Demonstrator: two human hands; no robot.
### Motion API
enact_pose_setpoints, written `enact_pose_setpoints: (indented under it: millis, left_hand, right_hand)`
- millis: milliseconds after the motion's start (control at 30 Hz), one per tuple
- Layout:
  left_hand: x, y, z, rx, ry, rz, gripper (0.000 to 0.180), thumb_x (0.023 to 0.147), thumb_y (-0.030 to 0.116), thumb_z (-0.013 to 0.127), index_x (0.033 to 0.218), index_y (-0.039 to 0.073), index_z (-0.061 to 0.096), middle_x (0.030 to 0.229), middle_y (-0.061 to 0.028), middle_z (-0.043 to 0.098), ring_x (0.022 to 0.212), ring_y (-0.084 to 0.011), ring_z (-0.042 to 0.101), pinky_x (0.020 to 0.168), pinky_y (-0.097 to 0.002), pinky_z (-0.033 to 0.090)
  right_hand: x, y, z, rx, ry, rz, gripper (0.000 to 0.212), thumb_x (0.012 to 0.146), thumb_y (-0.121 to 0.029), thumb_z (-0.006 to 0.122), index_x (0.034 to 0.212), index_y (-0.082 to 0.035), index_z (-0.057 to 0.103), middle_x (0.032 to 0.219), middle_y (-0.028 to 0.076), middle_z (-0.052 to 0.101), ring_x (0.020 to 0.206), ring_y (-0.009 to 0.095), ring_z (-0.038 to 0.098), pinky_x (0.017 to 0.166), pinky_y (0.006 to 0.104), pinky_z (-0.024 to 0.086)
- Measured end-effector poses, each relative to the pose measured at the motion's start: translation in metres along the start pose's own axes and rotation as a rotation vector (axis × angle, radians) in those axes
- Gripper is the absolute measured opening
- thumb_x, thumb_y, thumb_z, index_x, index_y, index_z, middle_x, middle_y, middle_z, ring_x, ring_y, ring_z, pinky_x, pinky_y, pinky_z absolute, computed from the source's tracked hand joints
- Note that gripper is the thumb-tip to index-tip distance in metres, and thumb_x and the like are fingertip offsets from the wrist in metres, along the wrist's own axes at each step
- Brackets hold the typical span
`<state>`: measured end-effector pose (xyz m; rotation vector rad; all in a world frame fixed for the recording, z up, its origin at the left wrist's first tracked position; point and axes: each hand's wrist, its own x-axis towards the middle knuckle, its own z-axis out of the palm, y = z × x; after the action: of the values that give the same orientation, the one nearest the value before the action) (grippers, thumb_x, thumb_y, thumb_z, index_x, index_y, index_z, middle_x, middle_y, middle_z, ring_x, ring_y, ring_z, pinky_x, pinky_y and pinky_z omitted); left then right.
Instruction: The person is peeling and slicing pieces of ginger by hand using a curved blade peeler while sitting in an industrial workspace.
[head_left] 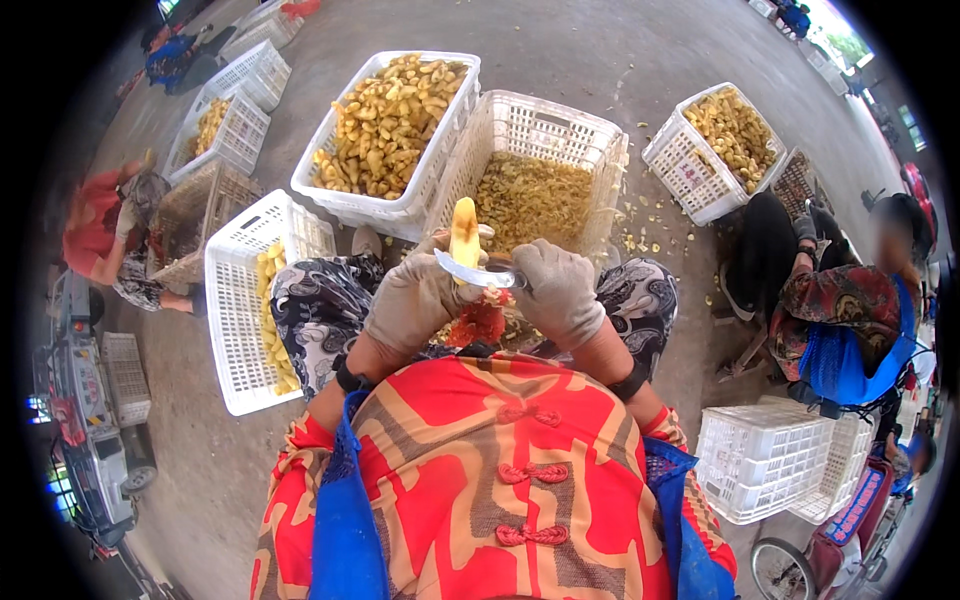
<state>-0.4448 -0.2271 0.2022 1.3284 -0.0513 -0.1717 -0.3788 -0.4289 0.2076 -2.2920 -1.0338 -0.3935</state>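
Note:
In my gloved left hand (pixel 415 295) is a long yellow root (pixel 465 232), held upright, with brown skin left on part of it. It looks like ginger, but I cannot be sure of the kind. My gloved right hand (pixel 558 290) grips a knife with a short curved blade (pixel 470 270). The blade lies across the lower part of the root, its tip toward my left hand; its handle is mostly hidden in my fist. Just ahead of my hands stands a white slatted crate (pixel 545 115) with a layer of brown peelings (pixel 535 195) inside.
A white crate (pixel 310 185) heaped with brown-yellow roots (pixel 395 125) stands ahead to the left. By my left knee, another crate (pixel 232 310) holds paler yellow pieces (pixel 270 320). Co-workers sit at left (pixel 95 235) and right (pixel 850 300). Stacked crates (pixel 755 460) stand behind right.

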Motion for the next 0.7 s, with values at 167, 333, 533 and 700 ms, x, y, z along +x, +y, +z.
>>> enact_pose_setpoints:
  millis: [167, 333, 533, 700]
  left_hand:
    - [-0.001, -0.002, 0.002, -0.260, -0.004, -0.046, 0.058, 0.089, 0.027, 0.060, 0.135, 0.002, 0.035, 0.125, 0.0007, 0.058, 0.115, -0.0102, 0.053, 0.099, -0.0247, 0.041]
    - [-0.001, 0.004, 0.006, -0.043, -0.034, 0.005, 0.055, 0.089, 0.026, 0.059, 0.135, 0.005, 0.037, 0.122, -0.0019, 0.058, 0.112, -0.0123, 0.055, 0.093, -0.0271, 0.044]
    - [-0.001, 0.006, 0.006, -0.340, -0.098, -0.124, 0.052, 0.088, 0.018, 0.057, 0.135, 0.007, 0.038, 0.119, -0.0080, 0.054, 0.103, -0.0188, 0.054, 0.080, -0.0315, 0.049]
    - [0.001, 0.008, 0.008, -0.975, -0.090, -0.247, 0.050, 0.087, 0.010, 0.054, 0.134, 0.005, 0.038, 0.118, -0.0144, 0.051, 0.096, -0.0270, 0.055, 0.074, -0.0344, 0.051]
  right_hand:
    - [0.004, -0.005, -0.001, -0.095, -0.033, -0.015, 0.019, 0.070, -0.014, 0.064, 0.087, -0.010, 0.055, 0.076, 0.009, 0.056, 0.068, 0.029, 0.059, 0.057, 0.0413, 0.046]
    - [0.004, 0.003, 0.001, -0.127, -0.083, 0.014, 0.024, 0.069, -0.014, 0.064, 0.091, -0.010, 0.055, 0.080, 0.009, 0.055, 0.074, 0.029, 0.058, 0.063, 0.0416, 0.047]
    - [0.000, 0.032, 0.008, -0.178, 0.004, 0.042, 0.024, 0.068, -0.011, 0.066, 0.090, -0.009, 0.055, 0.077, 0.009, 0.056, 0.071, 0.030, 0.059, 0.060, 0.0405, 0.047]
    - [-0.005, 0.028, 0.016, 0.204, -0.042, 0.098, 0.015, 0.074, -0.015, 0.067, 0.081, -0.010, 0.055, 0.074, 0.010, 0.058, 0.070, 0.031, 0.060, 0.058, 0.0411, 0.047]
